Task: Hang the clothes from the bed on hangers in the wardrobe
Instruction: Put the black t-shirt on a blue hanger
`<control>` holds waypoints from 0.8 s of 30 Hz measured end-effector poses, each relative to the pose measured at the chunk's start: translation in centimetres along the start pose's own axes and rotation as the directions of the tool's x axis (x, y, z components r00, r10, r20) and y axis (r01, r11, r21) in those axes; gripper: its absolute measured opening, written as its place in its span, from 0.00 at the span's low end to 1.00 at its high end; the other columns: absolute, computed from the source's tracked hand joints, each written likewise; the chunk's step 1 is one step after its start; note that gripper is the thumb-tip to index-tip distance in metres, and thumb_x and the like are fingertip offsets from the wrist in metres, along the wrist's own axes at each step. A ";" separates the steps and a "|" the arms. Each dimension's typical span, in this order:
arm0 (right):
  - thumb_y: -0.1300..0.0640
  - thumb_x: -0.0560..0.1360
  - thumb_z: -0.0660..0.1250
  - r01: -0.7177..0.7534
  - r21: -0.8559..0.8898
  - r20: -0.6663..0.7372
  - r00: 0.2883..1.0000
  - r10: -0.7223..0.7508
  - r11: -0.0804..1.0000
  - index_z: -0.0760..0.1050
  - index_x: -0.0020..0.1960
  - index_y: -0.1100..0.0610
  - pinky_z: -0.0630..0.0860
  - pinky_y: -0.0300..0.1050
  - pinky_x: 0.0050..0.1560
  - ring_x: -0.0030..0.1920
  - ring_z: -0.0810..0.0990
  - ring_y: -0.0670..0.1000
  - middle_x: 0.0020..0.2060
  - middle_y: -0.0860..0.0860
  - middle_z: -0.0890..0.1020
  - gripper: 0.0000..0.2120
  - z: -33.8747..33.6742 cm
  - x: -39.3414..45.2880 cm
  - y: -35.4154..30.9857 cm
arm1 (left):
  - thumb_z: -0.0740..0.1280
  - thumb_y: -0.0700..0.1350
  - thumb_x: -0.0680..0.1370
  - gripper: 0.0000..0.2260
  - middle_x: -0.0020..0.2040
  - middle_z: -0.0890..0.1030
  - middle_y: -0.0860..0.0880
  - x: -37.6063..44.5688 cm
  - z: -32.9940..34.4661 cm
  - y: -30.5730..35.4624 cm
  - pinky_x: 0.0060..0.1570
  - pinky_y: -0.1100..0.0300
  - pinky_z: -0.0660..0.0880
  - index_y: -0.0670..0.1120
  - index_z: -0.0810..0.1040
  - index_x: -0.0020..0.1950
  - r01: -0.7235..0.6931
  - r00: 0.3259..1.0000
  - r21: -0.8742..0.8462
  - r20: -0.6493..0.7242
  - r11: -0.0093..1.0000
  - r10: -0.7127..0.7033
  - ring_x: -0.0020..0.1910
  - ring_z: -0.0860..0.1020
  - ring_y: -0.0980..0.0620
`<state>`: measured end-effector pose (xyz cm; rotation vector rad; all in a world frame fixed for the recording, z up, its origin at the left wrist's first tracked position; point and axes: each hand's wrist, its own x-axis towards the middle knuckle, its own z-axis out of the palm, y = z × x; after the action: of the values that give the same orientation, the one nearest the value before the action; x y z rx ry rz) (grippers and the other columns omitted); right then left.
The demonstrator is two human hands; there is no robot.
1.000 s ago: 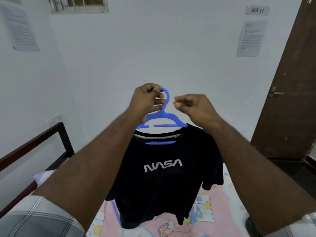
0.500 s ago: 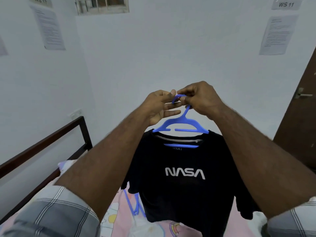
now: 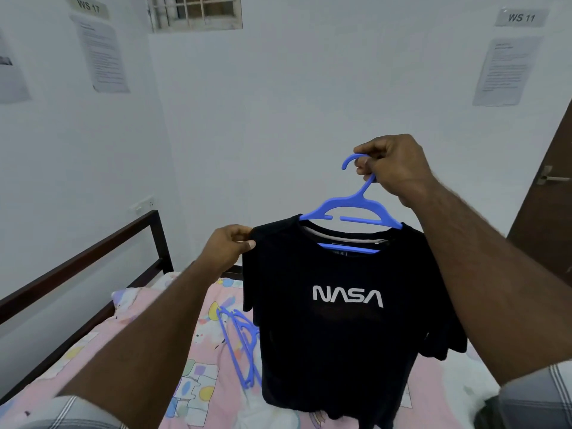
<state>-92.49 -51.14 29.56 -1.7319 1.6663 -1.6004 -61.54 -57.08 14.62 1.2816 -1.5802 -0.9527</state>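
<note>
Hand swap just happened: half a sec ago both hands were bunched at the hook, now the right hand (image 3: pixel 391 168) alone has the blue hanger (image 3: pixel 351 209), fingers closed round the neck just under the hook, holding it up in front of the wall. Left hand (image 3: pixel 230 249) has dropped off the hook & now pinches the shoulder seam of the black NASA tee (image 3: pixel 343 320), thumb and fingers closed on the fabric, pulling it out sideways. Tee sits on the hanger, collar centred, body hanging free above the bed (image 3: pixel 148 351); the sleeve on the left-hand side looks pulled out straight, the other one droops more.

Meaning for the task, imo: shirt is basically on, this is the tidy-up bit, squaring the shoulder so it won't slide off. One-hand carry grip is set, so next is prob the walk to the wardrobe, which isn't in view. Spare blue hangers (image 3: pixel 241 345) lie on the pink sheet just beside the tee's hem, so more clothes likely to come, though none show on the bed right now
</note>
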 end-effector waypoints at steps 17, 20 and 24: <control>0.68 0.76 0.70 -0.039 0.043 0.046 0.998 0.037 0.998 0.83 0.53 0.59 0.84 0.52 0.49 0.39 0.85 0.54 0.40 0.58 0.86 0.09 -1.6 -0.5 0.7 | 0.68 0.42 0.80 0.06 0.46 0.85 0.51 1.7 -0.9 1.1 0.48 0.59 0.76 0.46 0.85 0.47 0.076 0.996 -0.074 -0.049 0.994 -0.080 0.46 0.80 0.53; 0.68 0.76 0.69 -0.049 0.037 0.075 0.996 0.047 0.998 0.83 0.53 0.58 0.84 0.53 0.50 0.41 0.86 0.56 0.40 0.57 0.86 0.09 -1.4 -0.5 1.0 | 0.68 0.41 0.79 0.05 0.47 0.84 0.51 1.8 -0.8 0.8 0.51 0.60 0.74 0.45 0.84 0.46 0.031 0.994 -0.015 -0.105 0.999 -0.032 0.46 0.79 0.54; 0.69 0.76 0.68 -0.049 0.008 0.090 0.995 0.048 0.999 0.83 0.51 0.57 0.84 0.54 0.49 0.40 0.86 0.54 0.37 0.54 0.85 0.10 -0.5 -0.5 1.2 | 0.67 0.41 0.79 0.07 0.48 0.85 0.52 2.3 -0.2 1.0 0.48 0.63 0.73 0.46 0.85 0.46 0.001 0.997 0.100 -0.083 0.995 0.007 0.50 0.81 0.53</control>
<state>-93.42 -50.84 28.55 -1.7187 1.6427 -1.4850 -61.91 -59.13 16.01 1.3701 -1.5814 -0.8162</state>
